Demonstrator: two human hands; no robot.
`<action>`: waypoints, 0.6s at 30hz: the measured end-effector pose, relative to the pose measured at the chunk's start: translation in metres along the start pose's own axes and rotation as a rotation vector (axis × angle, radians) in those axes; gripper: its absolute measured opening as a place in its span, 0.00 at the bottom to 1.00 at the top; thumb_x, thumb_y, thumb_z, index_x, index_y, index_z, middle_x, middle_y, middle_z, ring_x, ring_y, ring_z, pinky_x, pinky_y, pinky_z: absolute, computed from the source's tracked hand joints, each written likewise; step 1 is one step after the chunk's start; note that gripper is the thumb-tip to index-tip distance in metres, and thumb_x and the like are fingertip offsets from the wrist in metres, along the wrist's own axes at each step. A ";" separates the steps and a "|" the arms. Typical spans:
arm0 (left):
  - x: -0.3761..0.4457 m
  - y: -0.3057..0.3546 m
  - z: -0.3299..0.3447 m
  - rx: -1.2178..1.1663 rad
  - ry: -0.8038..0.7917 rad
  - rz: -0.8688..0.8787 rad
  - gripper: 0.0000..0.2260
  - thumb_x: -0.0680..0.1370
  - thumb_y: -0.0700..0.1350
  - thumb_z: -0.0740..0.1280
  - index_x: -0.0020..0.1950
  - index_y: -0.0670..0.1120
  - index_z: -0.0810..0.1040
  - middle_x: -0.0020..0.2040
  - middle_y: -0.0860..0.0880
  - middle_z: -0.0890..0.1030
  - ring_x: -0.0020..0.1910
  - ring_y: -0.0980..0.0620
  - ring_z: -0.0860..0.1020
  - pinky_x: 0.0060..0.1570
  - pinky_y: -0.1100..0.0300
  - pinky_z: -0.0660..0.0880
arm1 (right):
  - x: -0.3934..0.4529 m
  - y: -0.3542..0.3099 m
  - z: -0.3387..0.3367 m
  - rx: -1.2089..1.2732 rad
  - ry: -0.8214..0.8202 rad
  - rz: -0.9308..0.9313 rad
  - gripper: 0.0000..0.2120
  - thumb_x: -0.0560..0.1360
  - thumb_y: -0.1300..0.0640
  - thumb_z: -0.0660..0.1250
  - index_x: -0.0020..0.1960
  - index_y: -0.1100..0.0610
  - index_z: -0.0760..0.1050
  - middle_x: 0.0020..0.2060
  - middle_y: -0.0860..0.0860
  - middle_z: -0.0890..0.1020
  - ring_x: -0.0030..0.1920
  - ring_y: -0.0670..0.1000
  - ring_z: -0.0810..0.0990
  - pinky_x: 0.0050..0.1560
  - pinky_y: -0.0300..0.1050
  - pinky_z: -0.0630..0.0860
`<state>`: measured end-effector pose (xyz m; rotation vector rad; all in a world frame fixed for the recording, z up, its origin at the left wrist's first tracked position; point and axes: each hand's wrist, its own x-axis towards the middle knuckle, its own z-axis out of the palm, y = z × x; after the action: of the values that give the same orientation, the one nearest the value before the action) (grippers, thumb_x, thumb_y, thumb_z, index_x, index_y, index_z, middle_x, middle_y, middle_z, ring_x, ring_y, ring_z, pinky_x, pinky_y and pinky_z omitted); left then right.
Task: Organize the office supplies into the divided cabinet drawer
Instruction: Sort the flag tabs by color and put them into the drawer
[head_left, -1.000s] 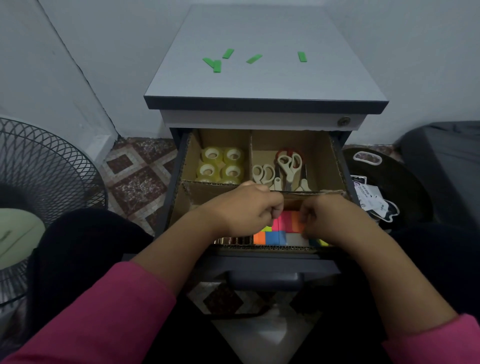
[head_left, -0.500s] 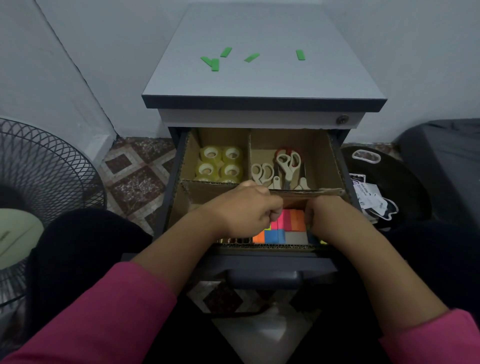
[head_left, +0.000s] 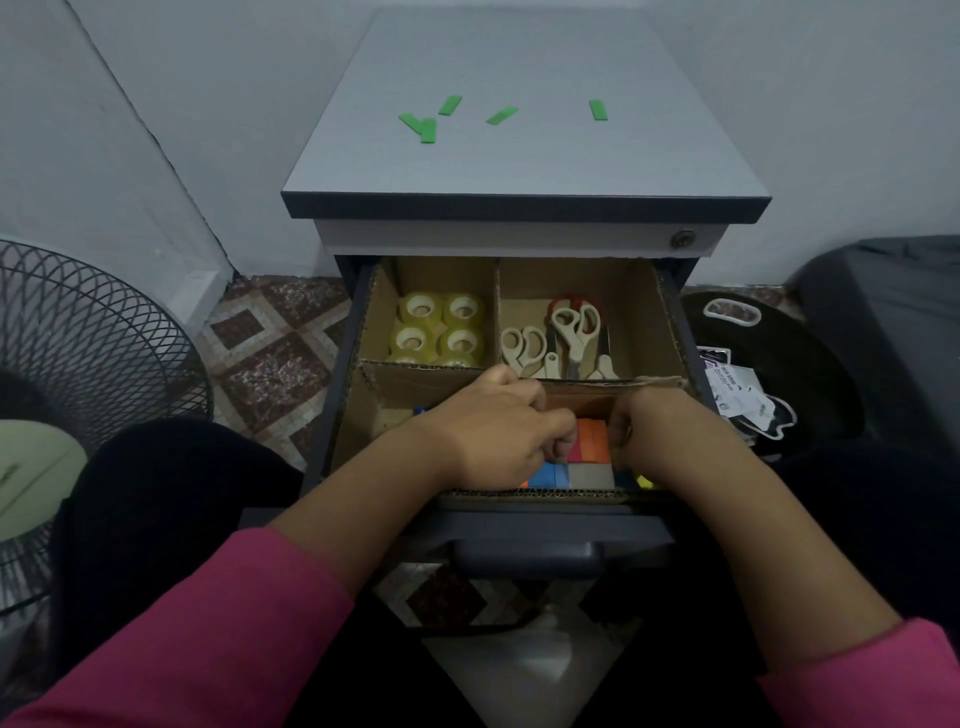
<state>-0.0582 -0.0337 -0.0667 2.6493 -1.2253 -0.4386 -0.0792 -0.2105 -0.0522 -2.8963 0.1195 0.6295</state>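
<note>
Bright orange, blue and grey sticky-note blocks (head_left: 587, 452) sit in the front compartment of the cardboard-divided grey cabinet drawer (head_left: 519, 499). The left hand (head_left: 498, 431) and right hand (head_left: 649, 431) curl closed around them; the exact grip is hidden. Behind lie yellowish tape rolls (head_left: 439, 327) and cream-handled scissors (head_left: 561, 338).

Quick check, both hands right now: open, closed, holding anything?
Left hand: curled closed over the colored sticky note pads; whether it grips one cannot be told.
Right hand: curled closed beside the same pads; grip cannot be told.
</note>
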 end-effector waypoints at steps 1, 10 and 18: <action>0.001 -0.001 0.001 0.005 -0.002 -0.004 0.13 0.77 0.43 0.55 0.58 0.56 0.72 0.53 0.56 0.73 0.57 0.54 0.65 0.60 0.61 0.56 | 0.000 0.000 0.001 0.004 0.003 0.005 0.08 0.73 0.60 0.66 0.50 0.52 0.80 0.49 0.52 0.79 0.51 0.54 0.79 0.52 0.48 0.78; 0.003 -0.004 0.004 0.020 -0.038 -0.010 0.14 0.77 0.44 0.54 0.57 0.58 0.71 0.54 0.55 0.74 0.57 0.52 0.67 0.62 0.56 0.58 | 0.003 -0.001 0.005 -0.005 -0.035 0.009 0.07 0.71 0.61 0.68 0.49 0.54 0.79 0.47 0.53 0.80 0.49 0.54 0.79 0.54 0.53 0.78; 0.002 -0.004 0.004 0.009 -0.042 -0.029 0.14 0.77 0.44 0.54 0.58 0.59 0.71 0.55 0.54 0.74 0.57 0.52 0.66 0.63 0.55 0.59 | 0.004 0.002 0.009 -0.037 -0.049 -0.002 0.07 0.73 0.61 0.65 0.50 0.55 0.78 0.49 0.53 0.80 0.51 0.54 0.79 0.54 0.50 0.78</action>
<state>-0.0559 -0.0326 -0.0720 2.6820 -1.2048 -0.4971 -0.0790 -0.2108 -0.0622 -2.9139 0.0990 0.7085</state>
